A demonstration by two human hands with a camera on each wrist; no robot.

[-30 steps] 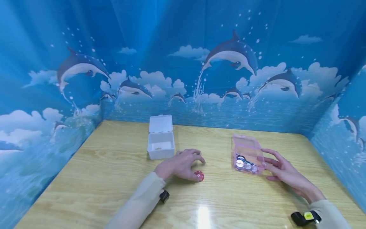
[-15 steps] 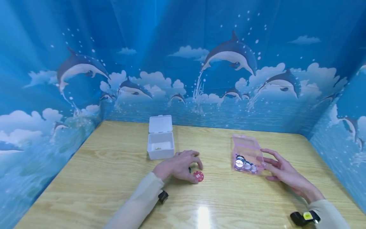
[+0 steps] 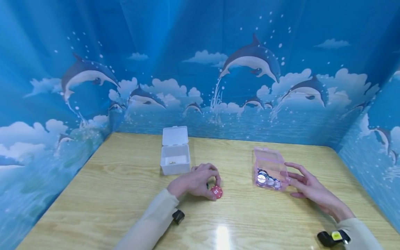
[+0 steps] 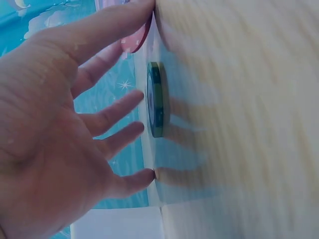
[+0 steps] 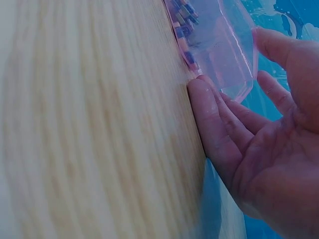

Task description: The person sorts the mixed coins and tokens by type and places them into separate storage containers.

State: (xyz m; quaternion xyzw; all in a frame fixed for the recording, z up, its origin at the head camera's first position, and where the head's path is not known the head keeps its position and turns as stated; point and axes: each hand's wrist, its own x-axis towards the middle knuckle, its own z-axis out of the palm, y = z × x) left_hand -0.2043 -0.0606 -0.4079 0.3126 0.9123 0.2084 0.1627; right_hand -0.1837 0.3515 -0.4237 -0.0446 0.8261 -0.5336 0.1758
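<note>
My left hand (image 3: 198, 180) pinches a red poker chip (image 3: 216, 191) marked 10 between thumb and index finger, low at the table. A green-edged poker chip (image 4: 155, 99) lies flat beneath the same hand; in the head view the fingers mostly hide it. On the right, my right hand (image 3: 312, 184) touches the right side of a see-through pink box (image 3: 270, 163), its fingers extended and relaxed. The box lid stands raised at the back. Several dark-edged chips (image 3: 265, 178) lie along the box's front part.
A white lidded box (image 3: 176, 168) stands open behind my left hand, with a small gold-coloured item (image 3: 172, 162) inside. The wooden table (image 3: 103, 194) ends at a blue dolphin-printed curtain (image 3: 200, 69).
The left index finger has curled down and inward to the red chip's edge, and more of the chip's face shows. The right hand and the pink box have stayed in place.
</note>
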